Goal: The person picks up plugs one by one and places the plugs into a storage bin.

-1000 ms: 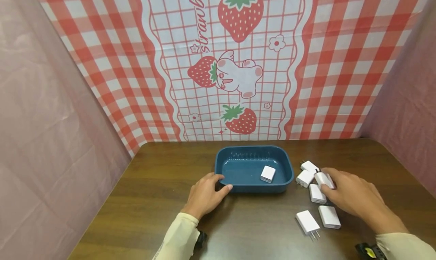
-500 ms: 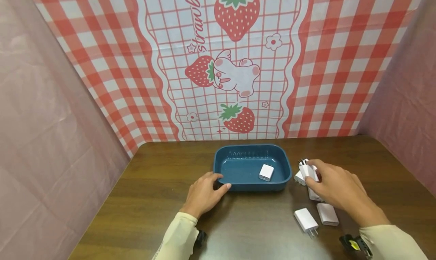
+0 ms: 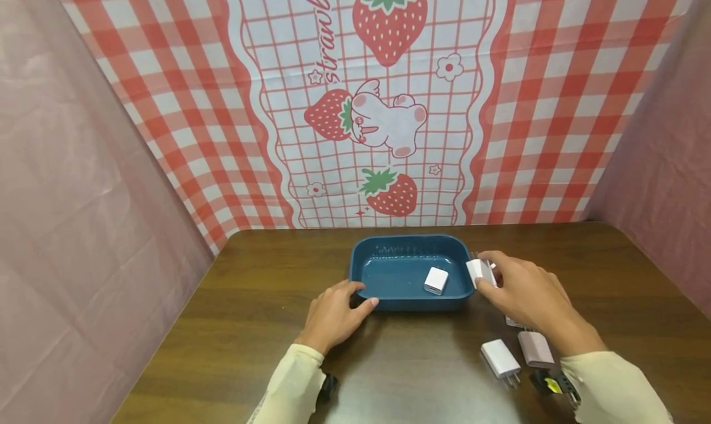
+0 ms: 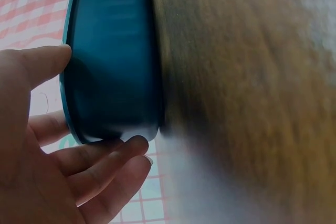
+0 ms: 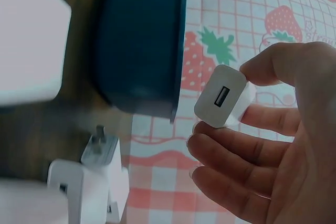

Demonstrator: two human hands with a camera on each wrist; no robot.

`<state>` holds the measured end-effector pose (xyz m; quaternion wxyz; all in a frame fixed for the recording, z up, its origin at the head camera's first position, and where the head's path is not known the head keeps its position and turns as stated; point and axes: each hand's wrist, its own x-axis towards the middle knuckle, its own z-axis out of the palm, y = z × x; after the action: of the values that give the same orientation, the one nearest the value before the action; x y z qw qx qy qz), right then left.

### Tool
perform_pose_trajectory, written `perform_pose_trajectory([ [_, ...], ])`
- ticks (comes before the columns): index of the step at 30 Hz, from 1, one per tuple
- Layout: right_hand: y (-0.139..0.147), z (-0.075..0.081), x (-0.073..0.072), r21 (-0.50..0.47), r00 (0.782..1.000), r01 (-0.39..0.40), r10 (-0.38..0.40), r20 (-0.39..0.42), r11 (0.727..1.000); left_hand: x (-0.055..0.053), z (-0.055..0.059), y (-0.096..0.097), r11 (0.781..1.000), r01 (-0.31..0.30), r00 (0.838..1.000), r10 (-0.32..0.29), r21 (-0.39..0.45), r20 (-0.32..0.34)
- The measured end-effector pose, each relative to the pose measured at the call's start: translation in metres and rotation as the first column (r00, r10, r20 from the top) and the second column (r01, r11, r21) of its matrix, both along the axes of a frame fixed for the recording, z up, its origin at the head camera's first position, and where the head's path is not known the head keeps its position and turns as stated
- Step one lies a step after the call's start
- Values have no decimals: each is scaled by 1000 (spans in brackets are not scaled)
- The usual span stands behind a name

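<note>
A white USB charger (image 3: pixel 481 273) is pinched between the thumb and fingers of my right hand (image 3: pixel 533 294), just above the right rim of the blue plastic bin (image 3: pixel 411 304). Its USB port faces the camera in the right wrist view, where the charger (image 5: pixel 220 97) is held at a tilt. My left hand (image 3: pixel 333 316) holds the bin's near left corner, thumb on the front rim; in the left wrist view the other fingers (image 4: pixel 110 169) bend about the bin's end wall (image 4: pixel 113 66). One white charger (image 3: pixel 436 281) lies inside the bin.
Two white chargers, one with prongs showing (image 3: pixel 501 358) and one beside it (image 3: pixel 536 349), lie on the wooden table (image 3: pixel 261 288) near the right wrist. More chargers (image 5: pixel 94 187) show in the right wrist view, partly hidden by my hand in the head view. Checked strawberry cloth (image 3: pixel 383 128) hangs behind.
My right hand has carried its charger leftward from the pile to the bin's right rim, and the charger has turned in the fingers. The left hand stays at the bin's corner.
</note>
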<state>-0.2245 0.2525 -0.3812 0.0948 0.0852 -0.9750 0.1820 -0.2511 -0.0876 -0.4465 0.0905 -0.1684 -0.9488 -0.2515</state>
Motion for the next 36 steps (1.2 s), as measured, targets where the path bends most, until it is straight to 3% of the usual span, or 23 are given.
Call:
perform_pose_trajectory([
  [14, -41, -3, -24, 61, 993, -115, 115, 5, 991, -1, 2, 2, 1000, 4, 1000, -3, -7, 22],
  [23, -62, -9, -41, 161, 973, -230, 228, 27, 960, -1, 2, 1, 1000, -11, 1000, 12, -21, 26],
  [30, -80, -9, -54, 132, 945, -326, 318, 76, 936, -2, 2, 1, 1000, -21, 999, 22, -15, 36],
  [36, -93, -9, -65, 154, 931, -361, 344, 123, 920, -2, 2, 0, 1000, -15, 999, 15, -1, 44],
])
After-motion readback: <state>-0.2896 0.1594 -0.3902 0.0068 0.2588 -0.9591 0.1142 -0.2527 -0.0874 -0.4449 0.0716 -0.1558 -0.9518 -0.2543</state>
